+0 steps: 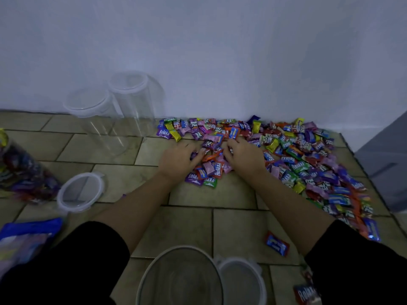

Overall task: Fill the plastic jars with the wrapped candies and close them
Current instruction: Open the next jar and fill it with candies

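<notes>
**Inspector:** Containers first.

**Assistant:** Two clear jars (123, 106) stand side by side at the back left, close to the wall. Both are white-rimmed at the top, with nothing inside. A filled jar (24, 170), packed with candies, sits at the left edge and is partly out of frame. An open jar (179, 276) is at bottom centre, its mouth facing up, and no contents are visible in it. One loose lid (241, 280) lies just beside it on the right. A second lid (80, 191) lies near the filled jar. A blue bag (26, 238) lies at the lower left.

**Inspector:** Surface and room?

**Assistant:** There is a tiled floor (187, 225), beige with dark grout, a white wall (220, 51) and a grey panel (385, 161) at the right. The light is dim.

**Inspector:** The candies and the fingers?

**Assistant:** The wrapped candies (308, 159) lie spread along the wall foot and down the right side. A stray candy (276, 243) lies apart, nearer the person. The left hand (178, 159) and right hand (244, 155) rest at the pile's near edge, palms facing each other. The fingers of both hands are curled in around a small heap between them and touch the wrappers. The arms show black sleeves (66, 260).
</notes>
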